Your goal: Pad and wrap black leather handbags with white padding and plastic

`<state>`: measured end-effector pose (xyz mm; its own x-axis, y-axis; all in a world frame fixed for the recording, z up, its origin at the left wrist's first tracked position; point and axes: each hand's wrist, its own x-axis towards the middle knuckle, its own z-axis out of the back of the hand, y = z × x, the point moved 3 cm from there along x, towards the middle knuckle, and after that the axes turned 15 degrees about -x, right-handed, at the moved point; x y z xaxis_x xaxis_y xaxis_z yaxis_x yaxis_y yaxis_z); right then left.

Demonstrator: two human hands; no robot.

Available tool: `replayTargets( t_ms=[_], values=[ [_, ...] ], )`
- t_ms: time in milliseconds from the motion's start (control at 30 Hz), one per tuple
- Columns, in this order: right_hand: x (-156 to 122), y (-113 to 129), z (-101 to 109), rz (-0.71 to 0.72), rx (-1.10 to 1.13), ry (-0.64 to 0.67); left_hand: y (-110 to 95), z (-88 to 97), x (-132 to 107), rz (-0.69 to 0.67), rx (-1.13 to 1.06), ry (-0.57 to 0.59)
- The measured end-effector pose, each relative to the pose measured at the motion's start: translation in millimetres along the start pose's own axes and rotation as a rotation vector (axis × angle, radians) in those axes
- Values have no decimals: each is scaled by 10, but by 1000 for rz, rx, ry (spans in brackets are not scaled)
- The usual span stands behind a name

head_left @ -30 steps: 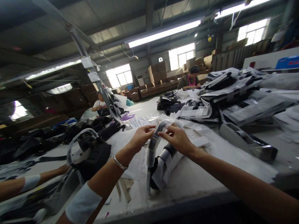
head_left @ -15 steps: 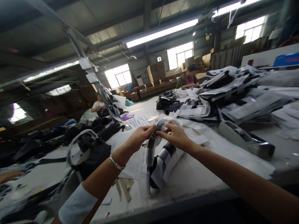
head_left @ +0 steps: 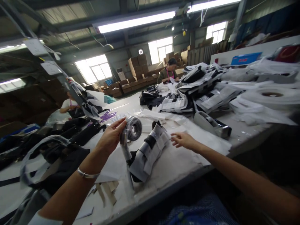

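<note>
My left hand [head_left: 112,136] is closed on a grey strap [head_left: 131,131] that curls into a loop at its top and hangs down to the table. My right hand [head_left: 183,140] has its fingers spread and holds nothing; it hovers just right of a black bag wrapped in white paper [head_left: 147,153] that lies on the white table [head_left: 178,165]. The strap's lower end reaches that wrapped bag.
Black bags [head_left: 58,156] lie at my left. A tape dispenser [head_left: 212,124] sits right of my right hand, with stacks of wrapped goods [head_left: 203,90] behind it. Two other people [head_left: 169,72] work at the table's far end. The near table edge runs below my arms.
My right hand let go of the strap and moved right and down, fingers apart. My left hand kept the strap, which now curls in a loop. The view swung to the right.
</note>
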<state>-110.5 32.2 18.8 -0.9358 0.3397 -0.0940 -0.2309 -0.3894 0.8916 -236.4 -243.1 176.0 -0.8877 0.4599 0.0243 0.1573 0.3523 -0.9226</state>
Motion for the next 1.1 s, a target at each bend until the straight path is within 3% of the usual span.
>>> replayTargets(
  t_ms=[133, 233, 433, 600, 867, 1100],
  values=[
    [-94, -192, -356, 127, -130, 108, 90, -225, -151, 13, 0, 27],
    [-7, -198, -320, 214, -416, 86, 124, -278, -258, 1, 26, 7],
    [314, -580, 252, -142, -793, -98, 153, -63, -284, -80, 73, -104],
    [470, -776, 293, -368, -950, -23, 227, -113, -328, -62, 78, -82],
    [477, -703, 365, -404, -785, 110, 227, -104, -347, -63, 76, -60],
    [20, -565, 501, -348, -406, 188, 210, -23, -334, -83, 77, -68]
  ],
)
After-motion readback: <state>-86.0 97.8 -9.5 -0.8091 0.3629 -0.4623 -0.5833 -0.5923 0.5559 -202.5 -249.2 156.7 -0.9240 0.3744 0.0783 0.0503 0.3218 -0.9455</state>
